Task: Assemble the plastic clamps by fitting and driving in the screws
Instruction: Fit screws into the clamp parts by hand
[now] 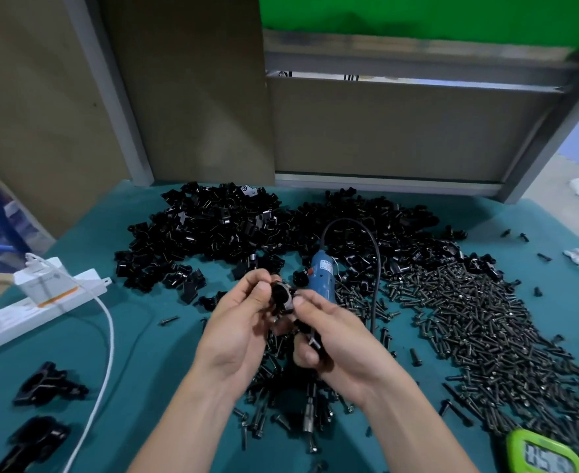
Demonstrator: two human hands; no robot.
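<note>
Above the middle of the teal table (151,353), the left hand (240,332) pinches a black plastic clamp (281,297) between its thumb and curled fingers; which way the clamp points is too blurred to tell. The right hand (336,339) curls round a blue electric screwdriver (320,276), its thumb on the clamp. The tool's long axis runs from far edge to near edge, with the bit towards the near edge. Loose screws (469,319) are heaped towards the right edge.

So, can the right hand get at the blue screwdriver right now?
Likely yes, once it lets go: the right hand pinches the clamp, but the screwdriver lies uncovered just beneath it.
</note>
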